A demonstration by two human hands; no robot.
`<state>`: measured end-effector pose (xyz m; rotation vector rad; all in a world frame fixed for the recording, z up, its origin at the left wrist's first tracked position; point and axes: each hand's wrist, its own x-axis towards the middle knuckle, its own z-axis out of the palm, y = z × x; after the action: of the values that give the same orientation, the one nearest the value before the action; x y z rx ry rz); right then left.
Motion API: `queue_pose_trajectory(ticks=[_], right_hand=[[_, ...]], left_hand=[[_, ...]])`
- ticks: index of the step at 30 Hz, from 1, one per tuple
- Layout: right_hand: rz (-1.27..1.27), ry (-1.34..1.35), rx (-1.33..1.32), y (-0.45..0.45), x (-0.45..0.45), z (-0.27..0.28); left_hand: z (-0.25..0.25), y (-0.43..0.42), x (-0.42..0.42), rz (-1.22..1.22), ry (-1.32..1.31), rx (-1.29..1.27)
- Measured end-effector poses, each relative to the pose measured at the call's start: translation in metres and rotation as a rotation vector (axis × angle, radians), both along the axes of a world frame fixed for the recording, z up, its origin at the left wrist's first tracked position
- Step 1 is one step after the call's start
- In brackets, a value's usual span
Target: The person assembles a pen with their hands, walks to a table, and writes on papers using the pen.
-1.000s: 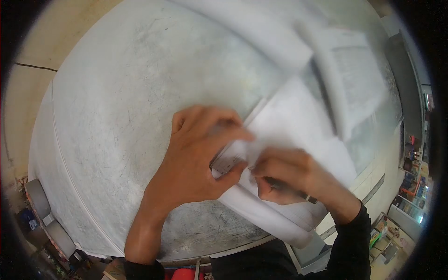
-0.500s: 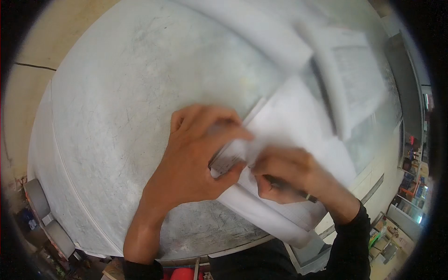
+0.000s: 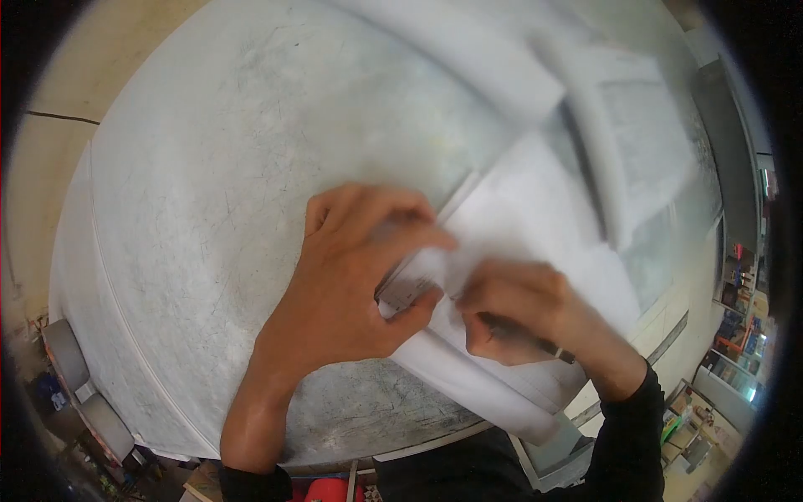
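Observation:
My left hand (image 3: pixel 355 272) curls around the corner of a white printed paper sheet (image 3: pixel 410 283), thumb on the near side and fingers on the far side. Small dark lines of print show on that corner. Right beside it, my right hand (image 3: pixel 519 309) is closed, its fingertips close to the left thumb. A dark shape shows beneath its palm; what it is cannot be made out, and the fingertips are blurred. Under both hands lie large white paper sheets (image 3: pixel 535 201), with a rolled edge (image 3: pixel 485 389) toward my body.
A grey, scratched table top (image 3: pixel 209 167) spreads out to the left. More white paper, rolled or curled (image 3: pixel 623 142), lies at the far right. A red object (image 3: pixel 326 489) is below the near table edge. Shelves with mixed items (image 3: pixel 736 335) stand at the right.
Both hands stay in nearly the same place. The right hand has shifted very slightly; the paper lies as before.

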<state>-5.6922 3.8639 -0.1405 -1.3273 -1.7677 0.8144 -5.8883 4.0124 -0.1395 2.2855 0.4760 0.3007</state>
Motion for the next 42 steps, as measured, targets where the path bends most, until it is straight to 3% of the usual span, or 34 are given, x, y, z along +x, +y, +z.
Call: queue_pose_trajectory(ticks=[20, 42], right_hand=[[-0.164, 0.080, -0.048, -0.004, 0.007, 0.005], [-0.102, 0.005, 0.000, -0.001, 0.006, 0.002]], left_hand=[[0.000, 0.000, 0.001, -0.013, -0.013, 0.024], [0.004, -0.007, 0.008, 0.075, 0.004, 0.040]])
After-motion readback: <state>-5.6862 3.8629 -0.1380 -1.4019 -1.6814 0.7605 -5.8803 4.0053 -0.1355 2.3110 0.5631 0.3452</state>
